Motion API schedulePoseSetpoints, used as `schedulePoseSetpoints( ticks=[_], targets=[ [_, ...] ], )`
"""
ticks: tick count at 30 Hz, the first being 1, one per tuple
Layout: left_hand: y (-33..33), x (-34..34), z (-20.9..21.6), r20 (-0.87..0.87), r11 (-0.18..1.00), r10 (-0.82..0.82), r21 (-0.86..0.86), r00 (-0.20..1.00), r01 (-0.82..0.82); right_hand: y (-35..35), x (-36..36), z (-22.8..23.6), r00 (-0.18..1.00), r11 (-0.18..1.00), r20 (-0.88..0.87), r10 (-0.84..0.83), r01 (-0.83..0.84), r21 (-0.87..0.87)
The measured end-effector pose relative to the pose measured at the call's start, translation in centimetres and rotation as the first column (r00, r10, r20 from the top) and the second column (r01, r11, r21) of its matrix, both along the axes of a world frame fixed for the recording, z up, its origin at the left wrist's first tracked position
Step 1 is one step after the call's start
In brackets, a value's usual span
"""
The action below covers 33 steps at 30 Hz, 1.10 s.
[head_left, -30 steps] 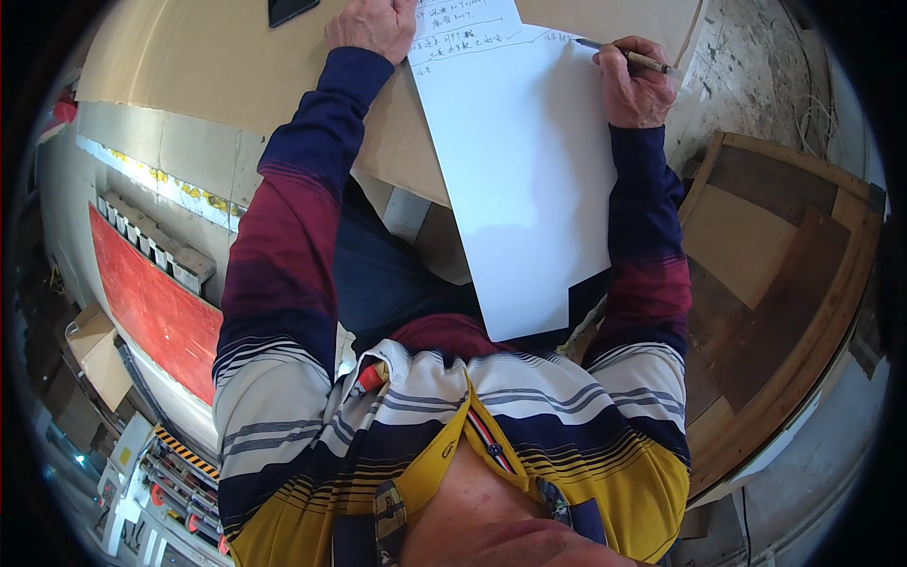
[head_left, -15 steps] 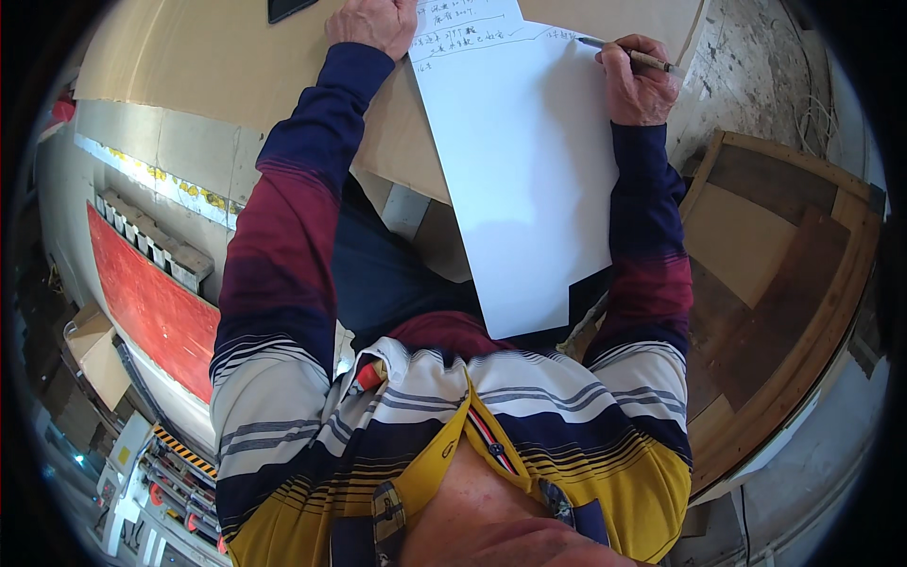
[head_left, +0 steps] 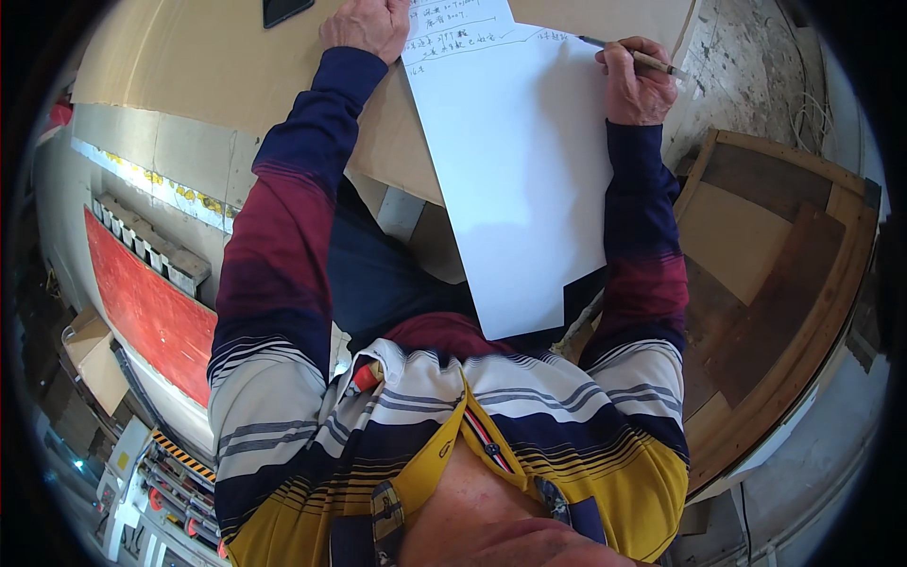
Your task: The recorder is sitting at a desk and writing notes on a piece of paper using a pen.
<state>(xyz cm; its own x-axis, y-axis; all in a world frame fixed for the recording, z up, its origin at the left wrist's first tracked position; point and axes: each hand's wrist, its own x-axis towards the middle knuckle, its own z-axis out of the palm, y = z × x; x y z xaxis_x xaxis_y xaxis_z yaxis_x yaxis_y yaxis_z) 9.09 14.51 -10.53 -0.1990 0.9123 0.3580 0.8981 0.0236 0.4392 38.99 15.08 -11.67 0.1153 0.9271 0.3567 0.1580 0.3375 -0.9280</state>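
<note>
A large white sheet of paper (head_left: 520, 170) lies partly on the brown tabletop and hangs over its near edge toward my lap. Handwritten lines run across its far end. My right hand (head_left: 641, 83) is closed round a slim dark pen (head_left: 658, 65), whose tip points left at the end of a handwritten line near the paper's right edge. My left hand (head_left: 367, 28) rests at the far left edge of the paper, back upward; its fingers are mostly cut off by the top of the picture. A dark phone-like object (head_left: 284, 9) lies left of it.
The brown tabletop (head_left: 179, 57) spreads to the left. A wooden framed board (head_left: 756, 236) stands at the right, beside scuffed floor (head_left: 742, 66). On the left are a red panel (head_left: 146, 307), a cardboard box (head_left: 94, 364) and a machine with a yellow-black striped bar (head_left: 182, 455).
The whole view has shifted slightly. The pen tip has moved a little to the right along the handwritten line. My left hand stays at the paper's edge.
</note>
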Motion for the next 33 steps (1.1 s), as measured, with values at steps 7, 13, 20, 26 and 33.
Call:
schedulePoseSetpoints(
  ticks=[7,13,20,26,33],
  targets=[
    [0.1,-0.1,-0.2,-0.007,1.000,0.003,-0.019,1.000,-0.003,0.6,0.7,-0.9,1.000,0.998,0.013,0.004,-0.005,0.062],
    [0.2,-0.2,-0.4,-0.014,1.000,-0.002,0.006,1.000,0.002,0.4,0.9,-1.4,0.967,0.977,0.253,0.015,-0.068,0.201],
    [0.3,-0.2,-0.6,-0.032,1.000,0.006,0.012,0.999,-0.006,0.6,0.9,-1.6,0.972,0.984,0.234,-0.002,-0.039,0.174],
    [0.4,-0.4,-0.7,0.018,0.999,-0.022,0.032,1.000,0.021,0.4,0.7,-1.4,0.982,0.992,0.190,-0.004,-0.021,0.127],
    [0.2,-0.2,-0.2,-0.005,1.000,-0.016,0.023,1.000,0.016,0.5,0.7,-1.5,0.985,0.992,0.175,0.005,-0.027,0.124]
  ],
)
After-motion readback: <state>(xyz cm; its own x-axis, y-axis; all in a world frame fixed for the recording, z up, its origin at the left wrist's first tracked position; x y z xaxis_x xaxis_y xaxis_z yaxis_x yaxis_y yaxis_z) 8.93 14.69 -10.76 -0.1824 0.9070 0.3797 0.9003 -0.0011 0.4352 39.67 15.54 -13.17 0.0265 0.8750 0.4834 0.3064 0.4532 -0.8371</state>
